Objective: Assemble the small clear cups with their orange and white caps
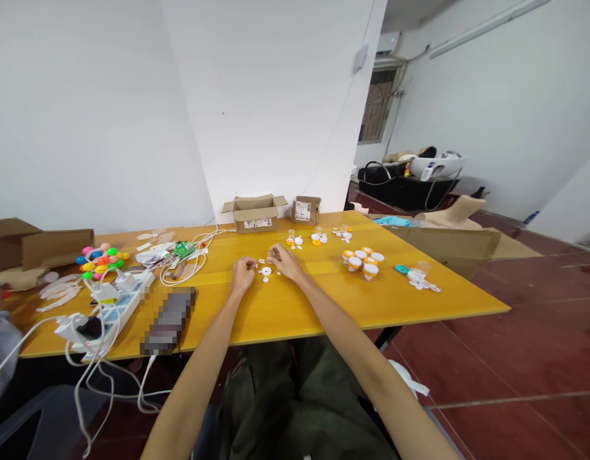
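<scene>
As your left hand (pixel 242 271) and right hand (pixel 281 259) rest on table (pixel 324 306), fingers curled narrow (cannot tell whether either grip holds anything), small white discs (pixel 265 273) lie between them; orange-lidded jars (pixel 363 259) near right.

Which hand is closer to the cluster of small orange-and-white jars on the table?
Right. The right hand sits left of the jars, with a gap between; the left hand lies farther left, beyond the right one.

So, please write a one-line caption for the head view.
Left hand and right hand among small white parts on a yellow table, jars and boxes nearby.
</scene>
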Motion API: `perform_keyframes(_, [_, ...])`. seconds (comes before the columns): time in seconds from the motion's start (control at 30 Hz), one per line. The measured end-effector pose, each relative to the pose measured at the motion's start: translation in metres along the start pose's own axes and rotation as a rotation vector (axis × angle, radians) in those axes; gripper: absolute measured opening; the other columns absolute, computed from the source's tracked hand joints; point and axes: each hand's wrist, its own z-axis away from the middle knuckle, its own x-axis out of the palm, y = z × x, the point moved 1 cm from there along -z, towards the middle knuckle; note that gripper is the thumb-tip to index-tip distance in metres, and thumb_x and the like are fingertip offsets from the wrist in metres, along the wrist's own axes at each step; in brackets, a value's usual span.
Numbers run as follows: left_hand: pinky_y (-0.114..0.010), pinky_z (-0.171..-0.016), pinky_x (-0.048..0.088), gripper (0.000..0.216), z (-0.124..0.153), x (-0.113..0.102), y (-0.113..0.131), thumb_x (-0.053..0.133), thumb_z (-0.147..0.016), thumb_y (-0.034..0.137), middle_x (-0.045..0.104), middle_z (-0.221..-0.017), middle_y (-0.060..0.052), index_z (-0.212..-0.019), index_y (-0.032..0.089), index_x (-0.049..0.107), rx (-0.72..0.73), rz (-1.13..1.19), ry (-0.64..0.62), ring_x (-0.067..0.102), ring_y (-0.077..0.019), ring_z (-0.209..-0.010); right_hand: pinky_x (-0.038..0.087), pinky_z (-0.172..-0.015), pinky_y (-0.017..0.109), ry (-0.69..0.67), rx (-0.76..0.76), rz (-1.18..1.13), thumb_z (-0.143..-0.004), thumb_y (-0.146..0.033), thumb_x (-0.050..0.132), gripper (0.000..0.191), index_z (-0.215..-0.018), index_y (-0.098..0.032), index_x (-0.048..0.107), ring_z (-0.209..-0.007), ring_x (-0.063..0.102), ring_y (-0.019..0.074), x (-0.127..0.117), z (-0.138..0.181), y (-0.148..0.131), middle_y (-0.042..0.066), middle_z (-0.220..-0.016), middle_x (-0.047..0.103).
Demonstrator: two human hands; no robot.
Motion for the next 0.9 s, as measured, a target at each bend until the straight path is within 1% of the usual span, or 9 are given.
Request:
perform_keyframes(0.13, [-0.035,-0.086,0.055,0.02,0.0,-0.001,0.001,0.06,-0.075,0.008,0.077,-0.089,-0.005,-0.078,0.022,0.074,0.007,-0.025,0.031,0.07,-0.0201,-0.085,0.051,-0.089,0.038,0.062,0.003,0.117,-0.08,-0.027,0.066,0.018,-0.096,-0.027,0.058,-0.101,0.064,0.0226,-0.012,0.007,-0.002,0.004,-0.108,0.068])
perform_keyframes(0.2, [-0.036,-0.088,0.055,0.017,0.001,-0.002,0.0,0.062,-0.075,0.011,0.076,-0.09,-0.005,-0.078,0.022,0.074,0.006,-0.055,0.064,0.07,-0.0209,-0.088,0.051,-0.085,0.038,0.055,0.035,0.159,-0.079,-0.03,0.068,0.018,-0.095,-0.027,0.059,-0.099,0.064,0.0235,-0.018,0.009,0.0,0.004,-0.105,0.068])
perform_keyframes(0.3, [-0.036,-0.091,0.053,0.014,0.002,-0.004,-0.003,0.064,-0.075,0.013,0.076,-0.091,-0.005,-0.076,0.022,0.074,0.011,-0.099,0.097,0.07,-0.0225,-0.095,0.051,-0.079,0.035,0.011,0.048,0.163,-0.075,-0.031,0.074,0.022,-0.093,-0.026,0.06,-0.091,0.065,0.022,-0.02,0.009,0.005,0.002,-0.097,0.069])
perform_keyframes(0.37, [-0.036,-0.091,0.053,0.014,0.002,-0.005,-0.005,0.063,-0.075,0.013,0.076,-0.09,-0.006,-0.076,0.023,0.074,0.014,-0.102,0.088,0.07,-0.0226,-0.094,0.05,-0.077,0.033,-0.002,0.033,0.156,-0.074,-0.03,0.076,0.023,-0.091,-0.026,0.061,-0.089,0.065,0.0211,-0.018,0.008,0.008,0.001,-0.093,0.069])
perform_keyframes(0.47, [-0.034,-0.087,0.054,0.017,0.001,-0.007,-0.007,0.062,-0.075,0.011,0.076,-0.091,-0.005,-0.077,0.023,0.074,0.014,-0.077,0.059,0.07,-0.0215,-0.09,0.049,-0.077,0.032,0.011,0.016,0.156,-0.075,-0.03,0.076,0.02,-0.089,-0.026,0.062,-0.089,0.065,0.021,-0.014,0.006,0.01,0.001,-0.091,0.07])
perform_keyframes(0.67, [-0.034,-0.085,0.056,0.029,0.001,-0.009,-0.004,0.056,-0.071,0.004,0.076,-0.098,-0.005,-0.085,0.021,0.075,-0.037,-0.007,0.034,0.07,-0.0182,-0.08,0.048,-0.079,0.034,0.07,0.015,0.218,-0.081,-0.034,0.072,0.013,-0.089,-0.026,0.064,-0.09,0.062,0.0218,-0.015,0.011,-0.001,0.004,-0.101,0.067])
perform_keyframes(0.73, [-0.035,-0.085,0.057,0.032,0.002,-0.01,-0.002,0.054,-0.07,0.002,0.076,-0.098,-0.006,-0.086,0.02,0.075,-0.064,0.021,0.036,0.07,-0.0182,-0.079,0.048,-0.082,0.035,0.072,-0.023,0.237,-0.083,-0.033,0.071,0.01,-0.086,-0.026,0.064,-0.092,0.061,0.0222,-0.016,0.012,-0.007,0.004,-0.098,0.065])
perform_keyframes(0.8, [-0.036,-0.085,0.057,0.034,0.002,-0.011,0.0,0.053,-0.068,0.0,0.076,-0.097,-0.006,-0.086,0.02,0.075,-0.081,0.052,0.045,0.071,-0.0186,-0.08,0.047,-0.087,0.036,0.042,-0.103,0.246,-0.082,-0.032,0.072,0.009,-0.082,-0.025,0.065,-0.096,0.059,0.0225,-0.016,0.014,-0.013,0.004,-0.097,0.062])
perform_keyframes(0.9, [-0.035,-0.085,0.057,0.035,0.003,-0.011,0.002,0.053,-0.067,-0.001,0.076,-0.095,-0.005,-0.085,0.02,0.074,-0.094,0.097,0.051,0.071,-0.0185,-0.079,0.044,-0.096,0.039,-0.016,-0.194,0.271,-0.079,-0.031,0.078,0.012,-0.078,-0.024,0.068,-0.104,0.056,0.0235,-0.012,0.016,-0.018,0.005,-0.106,0.06])
